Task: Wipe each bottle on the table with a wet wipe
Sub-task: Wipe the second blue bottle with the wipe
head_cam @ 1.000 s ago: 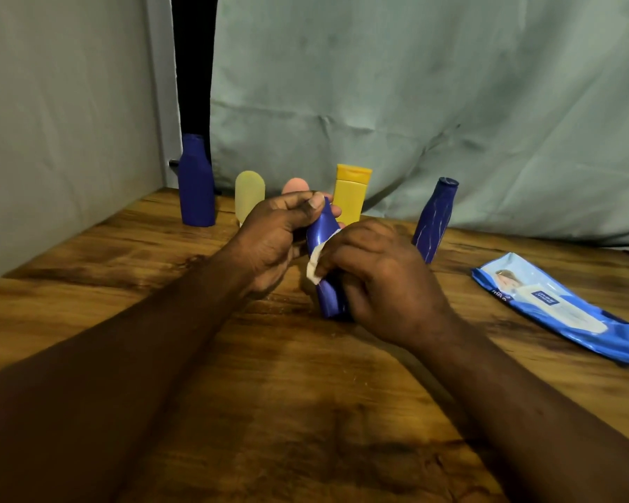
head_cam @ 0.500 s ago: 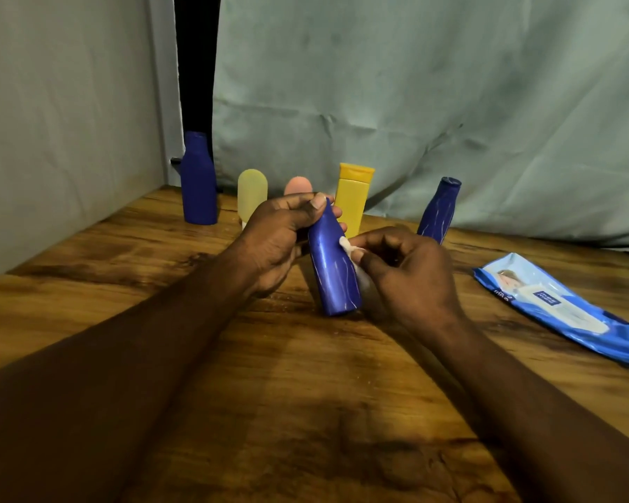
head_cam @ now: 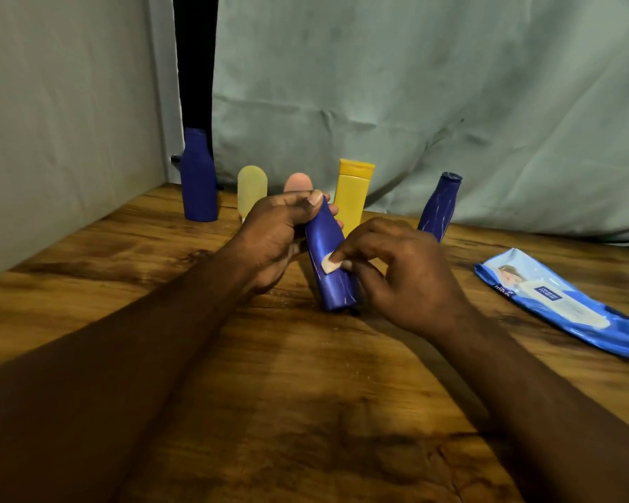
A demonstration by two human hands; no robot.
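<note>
– Wood is seen first, close up: a brown wooden table (head_cam: 305, 412). What is held over it?

– A shiny blue plastic bottle (head_cam: 336, 288) is held near the middle of the table. It is tilted, with its top leaned to the left. Its bottom is down by the wood, but it cannot be told if the wood is touched.

– How is it held?

– Its top end is gripped by the left hand (head_cam: 276, 241), and the thumb is curled over the top. A small folded white wet wipe (head_cam: 328, 266) is pinched in the fingertips of the right hand (head_cam: 407, 277) and pressed on the side of the bottle.

– What is laid to the right?

– A flat blue plastic pack of wipes (head_cam: 567, 306) is laid on the table, well apart from both hands.

– And farther back?

– Five more bottles are stood in a row near the back edge. From the left, these are seen:
- a tall dark blue bottle (head_cam: 198, 183)
- a pale yellow bottle with a round top (head_cam: 252, 186)
- a pink bottle with a round top (head_cam: 298, 181), partly hidden by the left hand
- a yellow bottle with a flat cap (head_cam: 353, 197)
- a thin blue bottle (head_cam: 440, 208), tilted to the right

Behind them, a wrinkled grey-green cloth (head_cam: 414, 85) is hung.
</note>
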